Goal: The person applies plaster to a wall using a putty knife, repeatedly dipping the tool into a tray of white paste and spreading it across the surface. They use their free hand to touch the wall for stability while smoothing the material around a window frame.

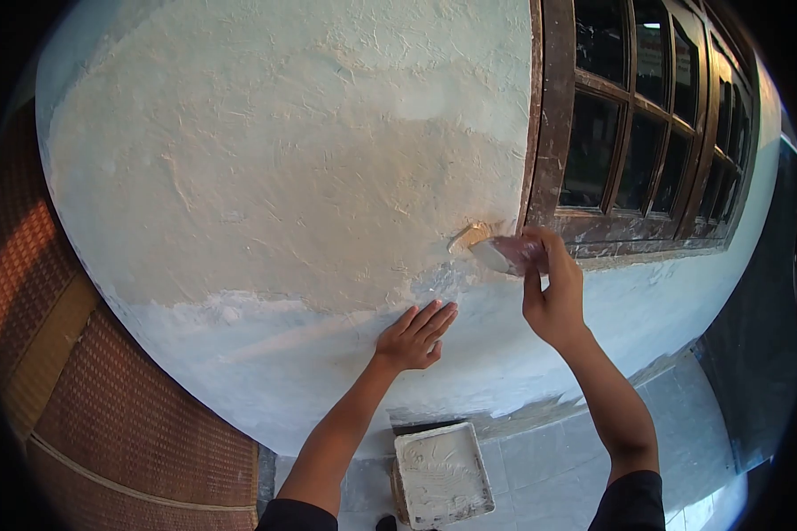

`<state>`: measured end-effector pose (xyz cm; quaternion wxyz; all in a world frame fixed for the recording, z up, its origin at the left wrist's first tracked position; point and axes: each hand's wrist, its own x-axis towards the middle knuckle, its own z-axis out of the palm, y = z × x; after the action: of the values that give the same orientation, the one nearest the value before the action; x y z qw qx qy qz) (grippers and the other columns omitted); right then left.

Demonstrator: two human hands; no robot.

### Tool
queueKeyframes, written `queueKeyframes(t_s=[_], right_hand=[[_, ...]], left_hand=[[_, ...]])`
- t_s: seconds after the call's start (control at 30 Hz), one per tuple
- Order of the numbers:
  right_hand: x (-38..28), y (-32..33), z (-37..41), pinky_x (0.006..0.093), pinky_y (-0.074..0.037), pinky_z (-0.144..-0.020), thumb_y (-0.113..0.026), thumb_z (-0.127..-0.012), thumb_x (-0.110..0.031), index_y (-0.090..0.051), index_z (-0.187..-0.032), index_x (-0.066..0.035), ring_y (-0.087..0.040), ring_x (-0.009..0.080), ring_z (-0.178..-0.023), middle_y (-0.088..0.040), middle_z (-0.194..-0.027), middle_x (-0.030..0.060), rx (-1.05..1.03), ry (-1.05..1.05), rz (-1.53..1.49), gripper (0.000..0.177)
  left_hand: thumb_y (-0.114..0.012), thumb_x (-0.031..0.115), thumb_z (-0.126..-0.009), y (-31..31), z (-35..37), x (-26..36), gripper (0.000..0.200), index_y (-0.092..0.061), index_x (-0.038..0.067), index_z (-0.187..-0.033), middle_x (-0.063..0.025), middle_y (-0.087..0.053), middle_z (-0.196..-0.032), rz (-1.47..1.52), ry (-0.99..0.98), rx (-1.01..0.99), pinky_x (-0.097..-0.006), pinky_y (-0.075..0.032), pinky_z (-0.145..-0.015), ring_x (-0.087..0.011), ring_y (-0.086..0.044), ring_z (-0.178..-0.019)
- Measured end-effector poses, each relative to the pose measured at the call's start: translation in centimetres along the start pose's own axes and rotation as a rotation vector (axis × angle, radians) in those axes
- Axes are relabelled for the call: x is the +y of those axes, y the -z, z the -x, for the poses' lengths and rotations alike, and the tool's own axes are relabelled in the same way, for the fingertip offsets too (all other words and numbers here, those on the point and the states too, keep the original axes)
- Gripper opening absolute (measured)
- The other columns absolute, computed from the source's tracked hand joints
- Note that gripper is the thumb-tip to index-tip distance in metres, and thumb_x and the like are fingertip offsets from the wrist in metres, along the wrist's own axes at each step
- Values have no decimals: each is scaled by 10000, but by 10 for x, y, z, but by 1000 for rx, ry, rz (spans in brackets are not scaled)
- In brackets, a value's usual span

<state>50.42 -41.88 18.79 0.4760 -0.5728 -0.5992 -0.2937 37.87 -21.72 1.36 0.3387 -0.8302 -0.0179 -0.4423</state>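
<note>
My right hand (553, 288) grips a putty scraper (507, 255) by its upper end, close to the lower left corner of the window frame. The scraper's blade meets the wall beside a thick dab of wet putty (471, 236). Fingers stretched out, my left hand (416, 336) lies against the wall (266, 177) lower down and to the left, holding nothing. Rough beige plaster covers the wall above, and a smoother whitish band runs below. A small greyish patch (438, 281) shows between the two hands.
A brown wooden window (584, 230) with several dark panes fills the upper right. On the tiled floor (540, 465) below stands a square tray (478, 478) with whitish putty in it. Woven brown panels (142, 416) line the left side.
</note>
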Motion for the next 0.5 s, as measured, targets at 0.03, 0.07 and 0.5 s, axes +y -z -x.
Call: queueKeyframes(t_s=[0.03, 0.07, 0.5], right_hand=[[-3, 2, -12, 391, -485, -784, -480, -712, 173, -484, -1276, -13, -617, 361, -882, -612, -979, 196, -27, 1, -50, 593], [-4, 2, -21, 389, -485, -776, -469, -716, 176, -476, -1296, -17, -611, 370, -888, -601, -1003, 206, -49, 5, -102, 611], [4, -5, -41, 344, -484, -791, -468, -693, 172, -428, -1392, -40, -620, 335, -860, -595, -965, 202, 165, -27, -134, 731]], left_hand=[[-422, 316, -806, 1, 0, 1, 635, -423, 139, -1416, -1, -308, -1526, 5, 1, -1, -418, -78, -1191, -192, -229, -1429], [-422, 316, -806, 1, -1, 1, 635, -423, 139, -1416, -1, -308, -1526, 7, -3, 3, -418, -78, -1191, -192, -229, -1429], [-413, 324, -818, 3, -2, -3, 550, -542, 152, -1324, 1, -449, -1437, 6, -21, 46, -425, -113, -1174, -194, -330, -1382]])
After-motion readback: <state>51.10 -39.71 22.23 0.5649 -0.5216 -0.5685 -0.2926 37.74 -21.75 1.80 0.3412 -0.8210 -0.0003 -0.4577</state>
